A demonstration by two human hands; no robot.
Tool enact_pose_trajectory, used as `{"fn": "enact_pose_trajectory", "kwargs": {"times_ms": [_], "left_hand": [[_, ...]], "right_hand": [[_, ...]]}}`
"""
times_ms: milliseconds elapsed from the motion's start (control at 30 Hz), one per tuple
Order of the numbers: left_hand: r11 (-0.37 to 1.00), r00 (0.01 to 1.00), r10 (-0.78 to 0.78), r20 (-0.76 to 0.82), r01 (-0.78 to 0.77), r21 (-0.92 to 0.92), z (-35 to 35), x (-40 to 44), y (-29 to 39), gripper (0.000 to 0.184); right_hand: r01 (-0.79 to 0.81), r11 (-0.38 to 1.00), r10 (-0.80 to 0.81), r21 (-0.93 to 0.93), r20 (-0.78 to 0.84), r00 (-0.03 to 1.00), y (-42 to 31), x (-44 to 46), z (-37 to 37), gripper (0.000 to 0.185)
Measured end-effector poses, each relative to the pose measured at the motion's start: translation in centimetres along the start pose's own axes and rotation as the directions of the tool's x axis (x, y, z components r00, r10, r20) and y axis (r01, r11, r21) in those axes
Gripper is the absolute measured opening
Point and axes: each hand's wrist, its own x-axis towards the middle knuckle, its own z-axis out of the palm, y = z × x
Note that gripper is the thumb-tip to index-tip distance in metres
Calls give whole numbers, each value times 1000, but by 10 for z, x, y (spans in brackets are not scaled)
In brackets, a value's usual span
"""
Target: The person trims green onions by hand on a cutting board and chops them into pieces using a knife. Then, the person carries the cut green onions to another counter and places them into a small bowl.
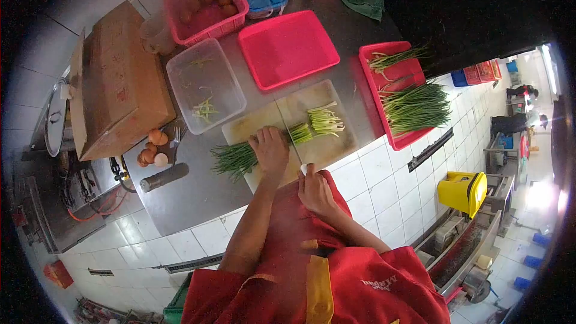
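My left hand (pixel 270 151) is closed over a bunch of green onions (pixel 233 160), pressing it on the cutting board (pixel 333 147). The green tops spread out to the left of that hand, and cut stalks (pixel 300 134) lie just right of it. My right hand (pixel 316 191) grips the white handle of a knife (pixel 303 169) at the board's near edge. Its thin blade, seen almost edge-on, reaches across the board between the bunch and the cut stalks. A pile of pale cut stems (pixel 326 120) sits farther right on the board.
A pink tray (pixel 396 138) of whole green onions stands right. Behind the board are a clear plastic tub (pixel 231 99) with scraps and a flat pink tray (pixel 288 48). Eggs (pixel 158 137), a fork (pixel 176 139) and a cardboard box (pixel 120 84) are left.
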Motion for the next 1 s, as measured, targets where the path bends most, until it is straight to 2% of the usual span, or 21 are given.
{"fn": "enact_pose_trajectory", "kwargs": {"times_ms": [200, 233, 433, 667, 1000], "left_hand": [[999, 999, -13, 49, 15, -43, 4, 0, -1, 16], [999, 996, -23, 86, 27, -47, 3, 0, -1, 17], [999, 997, -7, 76, 10, -36, 1, 0, -1, 19], [1000, 998, 10, 54, -9, -17, 1, 2, -2, 19], [1000, 992, -9, 124, 11, -16, 1, 1, -1, 21]], "right_hand": [[-105, 993, 108, -45, 67, 992, -17, -4, -15, 34], [-107, 993, 110, -45, 68, 992, -14, -4, -13, 34], [-136, 990, 137, -39, 11, 991, -15, -11, -12, 33], [-138, 988, 141, -64, 44, 989, -17, -13, -13, 31], [-196, 977, 201, -88, 44, 979, -15, -19, -9, 32]]}}
